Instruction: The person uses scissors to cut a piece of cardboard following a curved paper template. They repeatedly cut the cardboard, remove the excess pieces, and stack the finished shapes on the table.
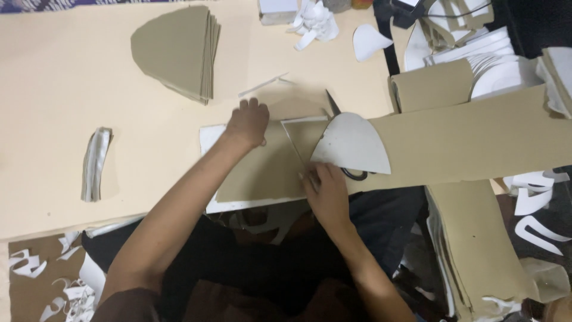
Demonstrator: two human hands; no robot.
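My left hand (246, 123) presses flat on a tan cardboard sheet (262, 173) that lies over a white sheet (210, 138) at the table's front edge. My right hand (325, 191) grips black scissors (333, 105), whose blades stick out above a grey-white dome-shaped template (353, 143). The handles show dark under the template. The template rests on a long tan strip (476, 140) that runs off to the right.
A stack of cut tan dome pieces (176, 50) lies at the back left. A bundle of white strips (95, 162) sits at the left. White scraps (313, 22) and white curved offcuts (503, 71) crowd the back right. More tan strips (476, 238) hang at the right.
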